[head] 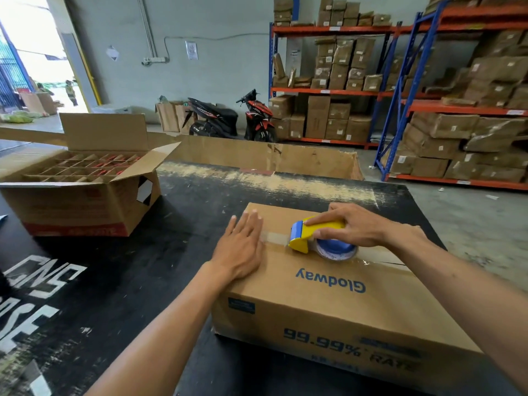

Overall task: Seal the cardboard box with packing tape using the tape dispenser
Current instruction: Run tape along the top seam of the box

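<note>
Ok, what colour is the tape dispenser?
Yellow body with blue roller and hub, tape dispenser, seen in the head view.

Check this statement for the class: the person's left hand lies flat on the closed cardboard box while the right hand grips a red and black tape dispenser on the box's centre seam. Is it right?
Not quite. The head view shows the tape dispenser is yellow and blue, not red and black. The rest holds: the left hand lies flat on the closed cardboard box, and the right hand grips the dispenser on the centre seam.

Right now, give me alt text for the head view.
The right hand presses a yellow-and-blue tape dispenser on the brown cardboard box's top seam while the left hand lies flat over the clear tape strip.
</note>
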